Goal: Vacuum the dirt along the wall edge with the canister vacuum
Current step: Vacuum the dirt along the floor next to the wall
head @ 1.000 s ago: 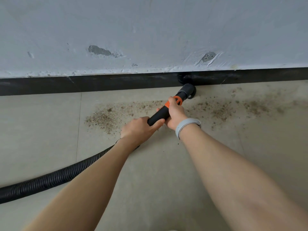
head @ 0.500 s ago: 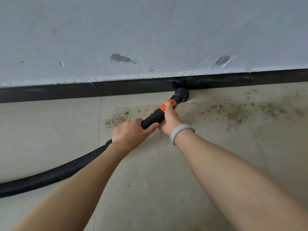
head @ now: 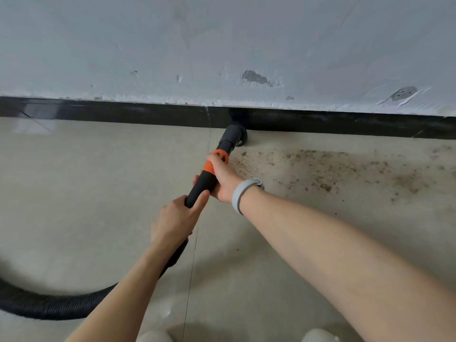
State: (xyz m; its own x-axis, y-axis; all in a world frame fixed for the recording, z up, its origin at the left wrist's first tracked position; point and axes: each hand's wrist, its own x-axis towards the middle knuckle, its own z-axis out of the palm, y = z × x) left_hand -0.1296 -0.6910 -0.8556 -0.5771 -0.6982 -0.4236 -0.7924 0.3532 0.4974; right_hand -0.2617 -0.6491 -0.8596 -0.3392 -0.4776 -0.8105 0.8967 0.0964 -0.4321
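Pale floor tiles (head: 74, 193) run up to a black skirting (head: 123, 113) under a scuffed grey wall (head: 222, 40). On the black wand (head: 206, 182) the right hand (head: 225, 180) is wrapped round the upper part, its thumb lying along the orange collar (head: 217, 160) and its fingertips just showing on the far side of the tube. The left hand (head: 176, 218) grips the wand lower down, fingers curled tight about it, thumb pressed along the tube close under the right hand. A grey band (head: 243, 193) sits on the right wrist.

Beyond the right hand's fingers the wand ends in a round brush nozzle (head: 234, 137), which sits on the floor against the skirting. Brown dirt (head: 333, 169) is scattered over the tiles to the right of both hands, starting just beside the nozzle and the right knuckles and spreading along the wall edge towards the frame's right side. To the left of the hands the tiles look clean.

Behind the left hand a ribbed black hose (head: 49, 306) passes under the left forearm, then curves across the floor and off the left edge. Grout lines (head: 192, 262) cross the tiles beneath the arms.
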